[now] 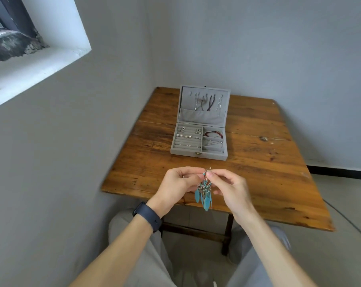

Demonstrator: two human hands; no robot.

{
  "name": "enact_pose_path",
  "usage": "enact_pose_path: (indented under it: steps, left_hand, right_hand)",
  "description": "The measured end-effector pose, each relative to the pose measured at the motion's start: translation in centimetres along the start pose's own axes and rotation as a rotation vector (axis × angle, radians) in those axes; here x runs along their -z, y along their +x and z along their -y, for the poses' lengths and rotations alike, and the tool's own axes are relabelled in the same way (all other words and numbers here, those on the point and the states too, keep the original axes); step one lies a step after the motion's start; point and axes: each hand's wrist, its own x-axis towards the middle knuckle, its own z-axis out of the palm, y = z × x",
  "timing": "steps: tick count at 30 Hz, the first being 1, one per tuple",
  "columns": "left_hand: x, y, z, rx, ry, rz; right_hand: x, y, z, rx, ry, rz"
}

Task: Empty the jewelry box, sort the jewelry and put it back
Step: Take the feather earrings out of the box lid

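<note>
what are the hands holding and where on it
The left hand and right hand both pinch the turquoise feather earrings at their top end; the feathers dangle free below.

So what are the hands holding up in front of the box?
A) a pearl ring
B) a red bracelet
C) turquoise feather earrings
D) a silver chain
C: the left hand and right hand pinch the turquoise feather earrings; the red bracelet lies in the jewelry box.
</note>
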Motion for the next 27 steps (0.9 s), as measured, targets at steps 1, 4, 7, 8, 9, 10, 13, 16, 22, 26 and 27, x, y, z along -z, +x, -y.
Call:
enact_pose_path:
  steps: [1, 4, 7, 8, 9, 10, 13, 16, 22, 26, 27]
  left_hand:
    - [-0.1, -0.1, 0.1, 0.022, -0.057, 0.016]
    - [-0.1, -0.2, 0.2, 0.108, -0.190, 0.021]
    - [0.2, -0.2, 0.4, 0.191, -0.237, 0.051]
    - [0.3, -0.2, 0.5, 0.211, -0.234, 0.063]
    - [0.5, -0.2, 0.6, 0.231, -0.237, 0.068]
    - [0.6, -0.1, 0.7, 0.252, -0.257, 0.062]
    - [0.9, 0.0, 0.6, 0.313, -0.403, 0.009]
    - [1.3, 0.2, 0.6, 0.283, -0.392, -0.022]
    - [3.0, 0.2, 0.5, 0.204, -0.253, -0.080]
    - [5.3, -0.5, 0.1, 0.169, -0.104, -0.122]
    - [6.0, -0.7, 0.0, 0.149, -0.053, -0.136]
  right_hand:
    - [0.0, -0.1, -0.1, -0.014, 0.015, -0.004]
    - [0.0, -0.1, -0.4, -0.058, 0.062, -0.037]
    - [0.2, 0.1, -0.6, -0.080, 0.076, -0.085]
    - [0.3, 0.2, -0.6, -0.087, 0.085, -0.094]
    - [0.4, 0.3, -0.6, -0.093, 0.093, -0.100]
    - [0.5, 0.4, -0.6, -0.098, 0.093, -0.104]
    - [0.7, 0.5, -0.5, -0.110, 0.082, -0.106]
    - [0.7, 0.6, -0.6, -0.121, 0.052, -0.102]
    - [0.1, 0.7, -0.6, -0.120, 0.002, -0.071]
    - [-0.9, 0.9, -0.1, -0.093, -0.043, -0.013]
    - [-1.2, 0.9, 0.1, -0.081, -0.057, 0.009]
